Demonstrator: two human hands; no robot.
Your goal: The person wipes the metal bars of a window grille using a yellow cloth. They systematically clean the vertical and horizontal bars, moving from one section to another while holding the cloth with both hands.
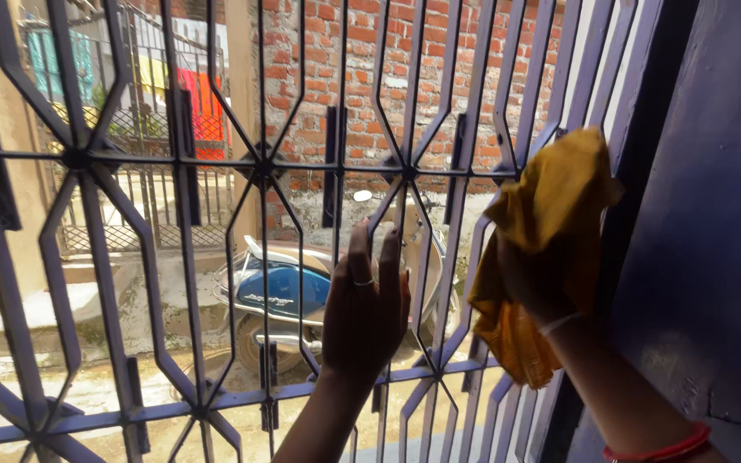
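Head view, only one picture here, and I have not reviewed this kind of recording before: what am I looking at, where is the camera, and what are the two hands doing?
The camera is worn on a person's head, so you see what they see: their own two bare arms reaching forward. There is no machine here.

In front of them stands a purple metal grille of bent bars, with a purple door or shutter at the right edge.

The left hand, with a ring on one finger, rests flat against the bars, fingers up. The right hand grips a crumpled yellow cloth pressed against the bars near the grille's right side. A red bangle sits on that forearm.

Through the bars you see a street: a parked blue and beige scooter, a brick wall and a fence with coloured laundry behind it.
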